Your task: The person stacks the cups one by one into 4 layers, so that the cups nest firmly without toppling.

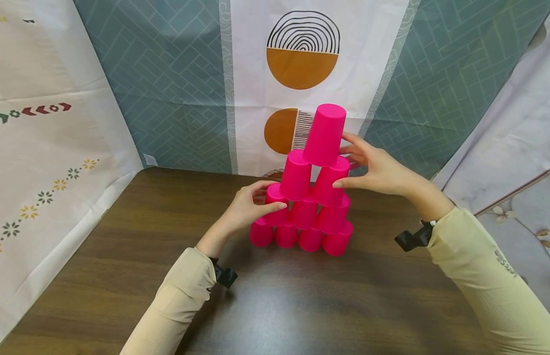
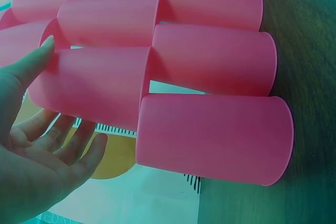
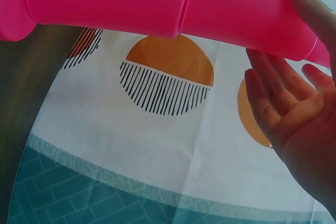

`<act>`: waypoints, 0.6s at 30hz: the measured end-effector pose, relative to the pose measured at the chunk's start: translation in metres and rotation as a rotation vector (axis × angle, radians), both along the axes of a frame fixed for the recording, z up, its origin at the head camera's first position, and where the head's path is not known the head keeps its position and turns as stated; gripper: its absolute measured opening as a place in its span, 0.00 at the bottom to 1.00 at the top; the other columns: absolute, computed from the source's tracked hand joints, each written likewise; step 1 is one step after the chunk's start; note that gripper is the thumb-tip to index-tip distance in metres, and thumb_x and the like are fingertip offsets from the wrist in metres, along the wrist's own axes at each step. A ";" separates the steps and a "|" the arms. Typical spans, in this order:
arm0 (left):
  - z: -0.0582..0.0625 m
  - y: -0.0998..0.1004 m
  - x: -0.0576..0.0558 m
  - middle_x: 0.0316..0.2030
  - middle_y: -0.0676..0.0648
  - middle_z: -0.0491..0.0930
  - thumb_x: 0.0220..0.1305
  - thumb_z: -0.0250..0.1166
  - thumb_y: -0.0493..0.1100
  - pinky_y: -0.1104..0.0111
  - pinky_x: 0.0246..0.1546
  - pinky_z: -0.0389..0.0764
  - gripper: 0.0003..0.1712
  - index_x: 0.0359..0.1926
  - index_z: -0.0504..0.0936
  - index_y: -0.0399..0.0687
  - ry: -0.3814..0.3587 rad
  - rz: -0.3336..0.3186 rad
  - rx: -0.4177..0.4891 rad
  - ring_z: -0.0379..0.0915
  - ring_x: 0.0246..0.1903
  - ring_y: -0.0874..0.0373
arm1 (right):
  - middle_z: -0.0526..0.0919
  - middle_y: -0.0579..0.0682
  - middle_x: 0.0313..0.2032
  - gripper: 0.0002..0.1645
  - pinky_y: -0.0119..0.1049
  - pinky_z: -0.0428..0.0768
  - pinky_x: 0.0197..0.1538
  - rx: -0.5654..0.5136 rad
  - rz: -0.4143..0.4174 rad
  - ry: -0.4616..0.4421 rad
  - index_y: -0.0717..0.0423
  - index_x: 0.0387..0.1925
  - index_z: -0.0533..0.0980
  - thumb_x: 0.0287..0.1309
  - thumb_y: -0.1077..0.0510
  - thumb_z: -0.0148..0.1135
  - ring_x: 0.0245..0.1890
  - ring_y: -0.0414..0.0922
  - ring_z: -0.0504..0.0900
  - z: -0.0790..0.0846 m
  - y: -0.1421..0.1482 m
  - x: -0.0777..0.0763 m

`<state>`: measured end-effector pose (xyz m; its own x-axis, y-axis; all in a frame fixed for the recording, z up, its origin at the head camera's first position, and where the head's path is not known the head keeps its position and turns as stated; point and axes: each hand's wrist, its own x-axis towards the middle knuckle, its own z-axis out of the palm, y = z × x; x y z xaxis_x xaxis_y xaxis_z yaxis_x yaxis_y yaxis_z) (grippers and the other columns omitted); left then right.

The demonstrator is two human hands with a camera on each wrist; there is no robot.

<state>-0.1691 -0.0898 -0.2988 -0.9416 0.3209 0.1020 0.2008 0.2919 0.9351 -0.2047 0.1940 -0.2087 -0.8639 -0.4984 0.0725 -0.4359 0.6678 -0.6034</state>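
Observation:
Bright pink cups stand upside down in a stacked pyramid, with a single top cup [image 1: 326,135] above a row of two. My left hand [image 1: 244,209] is at the left end of the three-cup row, thumb in front of the end cup [image 1: 277,197] and fingers behind it. In the left wrist view its fingers [image 2: 79,148] are spread and loosely bent beside that cup. On the right, my right hand [image 1: 381,170] spans the right cup [image 1: 330,182] of the two-cup row. Its thumb lies against the cup; the fingers reach behind, partly hidden.
The pyramid's bottom row [image 1: 286,236] rests on a dark brown wooden table [image 1: 301,305]. Behind it hangs a patterned cloth [image 1: 253,74] with orange half circles. Pale cloths flank both sides. A small black wrist camera [image 1: 414,239] is strapped to each wrist.

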 end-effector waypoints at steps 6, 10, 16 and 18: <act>-0.025 -0.001 -0.020 0.50 0.42 0.78 0.54 0.70 0.42 0.60 0.43 0.80 0.31 0.59 0.72 0.44 0.005 -0.011 0.008 0.75 0.49 0.45 | 0.71 0.57 0.59 0.58 0.54 0.70 0.58 -0.016 0.000 0.021 0.46 0.72 0.47 0.45 0.54 0.73 0.57 0.55 0.72 -0.001 0.000 0.001; -0.030 -0.003 -0.022 0.51 0.45 0.77 0.53 0.70 0.45 0.60 0.44 0.80 0.33 0.60 0.70 0.49 0.028 -0.046 -0.017 0.74 0.49 0.48 | 0.71 0.58 0.59 0.57 0.52 0.71 0.58 -0.034 0.010 0.040 0.48 0.71 0.48 0.46 0.55 0.73 0.58 0.53 0.72 -0.004 0.000 0.002; -0.031 -0.008 -0.019 0.57 0.49 0.70 0.53 0.69 0.50 0.56 0.52 0.75 0.40 0.65 0.62 0.54 0.024 -0.075 -0.069 0.67 0.56 0.50 | 0.66 0.53 0.63 0.55 0.54 0.67 0.61 -0.087 0.019 0.063 0.41 0.72 0.47 0.48 0.56 0.70 0.62 0.52 0.67 -0.012 0.006 0.006; -0.032 -0.011 -0.017 0.60 0.50 0.67 0.54 0.68 0.52 0.53 0.54 0.72 0.42 0.67 0.59 0.55 0.031 -0.060 -0.091 0.64 0.59 0.49 | 0.65 0.53 0.64 0.55 0.55 0.66 0.62 -0.108 0.013 0.085 0.40 0.72 0.47 0.49 0.57 0.70 0.63 0.52 0.66 -0.018 0.012 0.010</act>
